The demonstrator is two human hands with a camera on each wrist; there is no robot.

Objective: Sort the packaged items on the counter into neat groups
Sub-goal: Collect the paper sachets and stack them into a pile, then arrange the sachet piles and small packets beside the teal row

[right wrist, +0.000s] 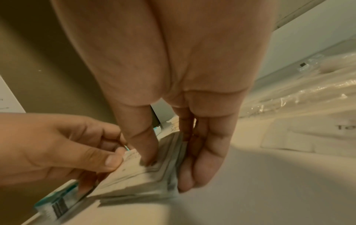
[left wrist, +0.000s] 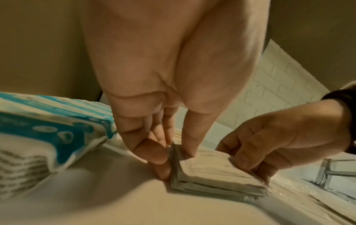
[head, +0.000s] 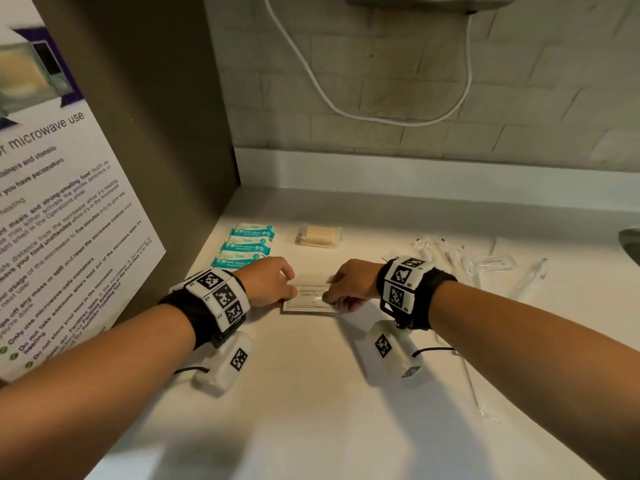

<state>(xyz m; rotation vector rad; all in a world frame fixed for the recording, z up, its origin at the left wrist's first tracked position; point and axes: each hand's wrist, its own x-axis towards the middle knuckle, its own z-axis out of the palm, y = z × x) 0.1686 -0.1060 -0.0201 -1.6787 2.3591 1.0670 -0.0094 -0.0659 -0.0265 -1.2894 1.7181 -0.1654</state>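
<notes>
A small stack of white shampoo sachets [head: 311, 301] lies on the white counter [head: 311, 393] between my hands. My left hand [head: 273, 284] pinches the stack's left end, thumb on top and fingers against the edge [left wrist: 163, 158]. My right hand [head: 349, 285] holds the right end with the thumb on top and fingers along the side [right wrist: 169, 159]. The stack [left wrist: 215, 178] has several sachets, roughly squared up [right wrist: 146, 178]. Three teal wipe packets [head: 247, 249] lie in a column behind my left hand. A pile of tan packets [head: 318, 235] sits further back.
Clear-wrapped items [head: 460, 258] are scattered on the counter to the right, one long piece [head: 472, 386] near my right forearm. A brown cabinet side [head: 156, 133] with a microwave notice [head: 62, 220] closes the left. A white cord [head: 398, 116] hangs on the tiled wall.
</notes>
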